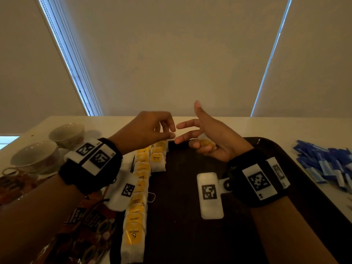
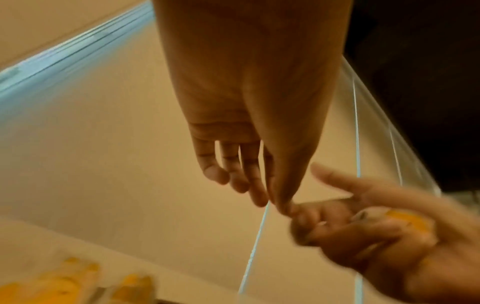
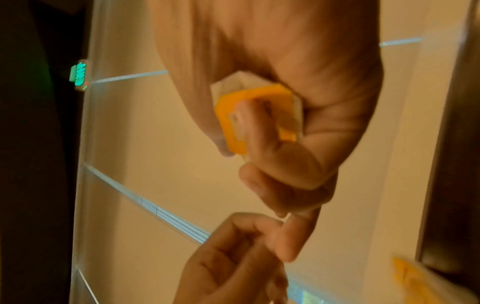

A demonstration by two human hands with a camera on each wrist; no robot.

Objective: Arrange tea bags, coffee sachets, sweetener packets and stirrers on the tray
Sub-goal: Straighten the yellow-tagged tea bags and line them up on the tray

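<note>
The tray [image 1: 181, 216] sits on the counter [image 1: 285, 128] straight in front of the person. Along its nine o'clock edge tea bags [image 1: 137, 197] lie in a line running from near to far, with a shorter second line [image 1: 158, 159] just beside it at about eleven o'clock. Off the tray at nine to ten o'clock stand two cups [image 1: 66, 134], one behind the other, and a heap of sachets [image 1: 83, 225] lies nearer, at about eight o'clock. At three o'clock, on the counter just beside the tray, lies a pile of packets [image 1: 323, 164]. Both hands meet above the tray's twelve o'clock end, the left hand [image 1: 146, 130] at eleven, the right hand [image 1: 209, 138] at one with a tea bag [image 1: 206, 142] in it.
</note>
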